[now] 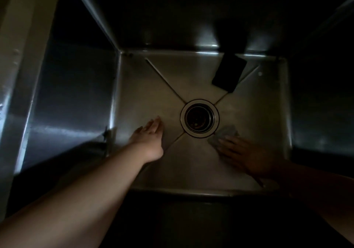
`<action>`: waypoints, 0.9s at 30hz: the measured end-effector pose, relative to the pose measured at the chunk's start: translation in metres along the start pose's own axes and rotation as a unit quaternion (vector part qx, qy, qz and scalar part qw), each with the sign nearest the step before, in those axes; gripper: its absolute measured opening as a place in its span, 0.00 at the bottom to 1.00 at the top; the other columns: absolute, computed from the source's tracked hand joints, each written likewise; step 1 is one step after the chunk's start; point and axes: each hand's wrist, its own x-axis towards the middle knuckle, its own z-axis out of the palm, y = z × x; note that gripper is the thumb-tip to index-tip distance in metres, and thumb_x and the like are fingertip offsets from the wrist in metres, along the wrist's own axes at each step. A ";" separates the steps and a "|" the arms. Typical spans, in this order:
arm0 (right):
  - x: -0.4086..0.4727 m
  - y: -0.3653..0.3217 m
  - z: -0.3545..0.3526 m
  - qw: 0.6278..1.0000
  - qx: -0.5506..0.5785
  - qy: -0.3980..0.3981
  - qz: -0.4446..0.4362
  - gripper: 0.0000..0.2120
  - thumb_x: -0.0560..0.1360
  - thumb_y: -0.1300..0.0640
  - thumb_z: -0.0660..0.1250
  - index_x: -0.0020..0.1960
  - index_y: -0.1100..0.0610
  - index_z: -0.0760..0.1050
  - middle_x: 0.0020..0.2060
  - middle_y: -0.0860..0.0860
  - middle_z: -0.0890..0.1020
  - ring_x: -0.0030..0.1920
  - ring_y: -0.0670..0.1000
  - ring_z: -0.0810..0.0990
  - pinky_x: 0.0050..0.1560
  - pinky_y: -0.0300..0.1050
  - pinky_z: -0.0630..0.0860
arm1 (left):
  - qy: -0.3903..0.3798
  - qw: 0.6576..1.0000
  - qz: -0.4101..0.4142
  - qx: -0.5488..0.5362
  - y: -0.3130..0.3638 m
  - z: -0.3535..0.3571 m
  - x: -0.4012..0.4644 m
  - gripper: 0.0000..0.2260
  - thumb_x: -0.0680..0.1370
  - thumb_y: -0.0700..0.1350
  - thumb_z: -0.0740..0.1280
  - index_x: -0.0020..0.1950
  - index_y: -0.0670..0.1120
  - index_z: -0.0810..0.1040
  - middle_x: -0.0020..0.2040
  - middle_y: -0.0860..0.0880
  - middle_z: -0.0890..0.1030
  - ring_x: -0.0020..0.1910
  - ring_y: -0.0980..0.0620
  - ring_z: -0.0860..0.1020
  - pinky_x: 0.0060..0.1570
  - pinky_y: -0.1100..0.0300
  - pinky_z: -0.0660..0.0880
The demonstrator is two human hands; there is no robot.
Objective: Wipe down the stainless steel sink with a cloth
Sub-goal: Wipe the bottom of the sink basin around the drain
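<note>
I look straight down into a deep stainless steel sink (145, 86) in dim light, with a round drain (199, 118) at its middle. A small grey cloth (225, 133) lies on the sink floor just right of the drain. My right hand (247, 156) presses flat on the cloth's near part, fingers spread, in shadow. My left hand (151, 138) rests flat on the floor left of the drain, fingers extended and holding nothing.
A dark flat rectangular object (229, 75) leans at the back right of the sink floor against the rear wall. Steel walls rise steeply on all sides. A pale vertical edge (17, 56) runs along the far left.
</note>
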 end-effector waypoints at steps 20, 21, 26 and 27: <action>0.070 0.022 -0.005 0.808 0.294 0.016 0.510 0.22 0.81 0.48 0.48 0.74 0.49 0.60 0.76 0.52 0.56 0.74 0.57 0.52 0.74 0.53 0.50 | -0.002 0.999 -0.012 -0.032 0.023 -0.007 -0.003 0.31 0.77 0.41 0.56 0.75 0.46 0.42 0.76 0.50 0.40 0.75 0.52 0.43 0.71 0.56 0.47; 0.073 0.018 -0.008 0.799 0.313 0.039 0.512 0.21 0.81 0.49 0.49 0.72 0.51 0.63 0.74 0.53 0.61 0.73 0.57 0.56 0.73 0.53 0.52 | 0.000 0.999 -0.016 -0.040 0.023 -0.007 -0.004 0.31 0.77 0.40 0.56 0.75 0.47 0.42 0.76 0.50 0.39 0.75 0.52 0.43 0.71 0.56 0.47; 0.081 0.000 -0.044 0.525 0.624 0.223 0.535 0.19 0.81 0.51 0.52 0.58 0.61 0.76 0.56 0.58 0.79 0.58 0.57 0.76 0.55 0.41 0.68 | 0.031 0.993 -0.048 -0.106 0.026 -0.011 -0.008 0.30 0.76 0.39 0.54 0.75 0.48 0.43 0.76 0.53 0.40 0.75 0.53 0.44 0.71 0.56 0.48; 0.082 -0.002 -0.051 0.452 0.673 0.232 0.538 0.20 0.81 0.49 0.52 0.59 0.61 0.76 0.57 0.59 0.79 0.57 0.57 0.77 0.55 0.41 0.70 | 0.038 0.990 -0.052 -0.127 0.027 -0.012 -0.008 0.30 0.76 0.39 0.53 0.75 0.48 0.44 0.76 0.53 0.40 0.75 0.53 0.44 0.71 0.56 0.48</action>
